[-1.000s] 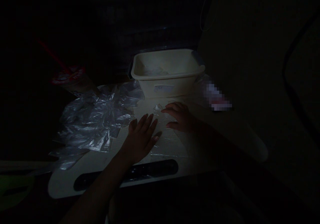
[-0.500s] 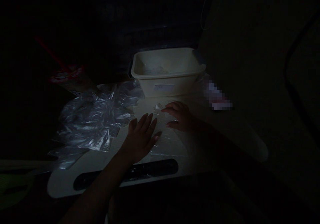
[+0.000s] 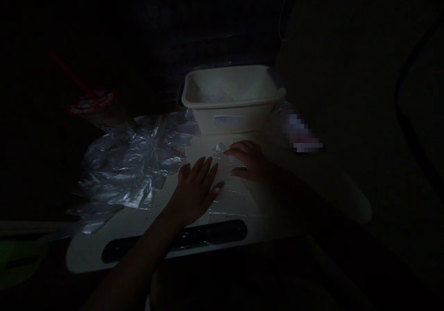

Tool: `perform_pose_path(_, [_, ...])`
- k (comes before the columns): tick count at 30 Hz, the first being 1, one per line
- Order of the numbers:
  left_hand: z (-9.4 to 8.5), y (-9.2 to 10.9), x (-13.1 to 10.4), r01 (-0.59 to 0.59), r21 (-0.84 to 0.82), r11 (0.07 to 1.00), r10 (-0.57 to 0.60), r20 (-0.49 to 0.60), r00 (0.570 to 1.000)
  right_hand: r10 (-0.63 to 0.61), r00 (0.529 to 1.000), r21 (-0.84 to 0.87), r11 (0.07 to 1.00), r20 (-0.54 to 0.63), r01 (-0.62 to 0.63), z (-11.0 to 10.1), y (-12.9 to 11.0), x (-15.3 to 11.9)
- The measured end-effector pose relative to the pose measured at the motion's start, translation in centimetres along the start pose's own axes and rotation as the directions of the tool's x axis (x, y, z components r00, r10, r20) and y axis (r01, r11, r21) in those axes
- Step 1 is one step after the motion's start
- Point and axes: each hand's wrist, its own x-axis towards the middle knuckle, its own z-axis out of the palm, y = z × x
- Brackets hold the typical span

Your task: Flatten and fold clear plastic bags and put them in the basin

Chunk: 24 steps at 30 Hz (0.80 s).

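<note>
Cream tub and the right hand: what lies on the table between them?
In the head view, only a small crumpled bit of clear plastic lies between the cream tub and the right hand, by its fingertips; otherwise bare tabletop.

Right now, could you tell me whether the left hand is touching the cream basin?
Apart. The head view shows bare tabletop between the left hand and the cream basin.

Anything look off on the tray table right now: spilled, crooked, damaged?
Nothing spilled or broken shows. The one untidy spot is the crumpled heap of clear plastic bags, spread loosely left of the left hand and reaching the tray table edge. Both hands lie flat on a clear bag; the right hand is before the upright cream tub. The scene is very dark.
</note>
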Motion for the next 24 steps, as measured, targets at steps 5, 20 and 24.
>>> perform_pose_path(5, [-0.02,0.05,-0.01,0.007,0.009,1.0,-0.007,0.018,1.0,0.003,1.0,0.001,1.0,-0.001,-0.003,-0.16,-0.18,-0.06])
perform_pose_path(20, [-0.1,0.05,0.04,0.002,0.014,1.0,-0.002,0.019,1.0,0.004,1.0,-0.038,0.999,-0.017,-0.005,-0.25,-0.35,-0.13])
perform_pose_path(24, [-0.07,0.04,-0.03,-0.002,0.016,1.0,0.002,0.011,1.0,0.006,1.0,-0.031,0.999,-0.015,-0.007,-0.19,-0.24,-0.07])
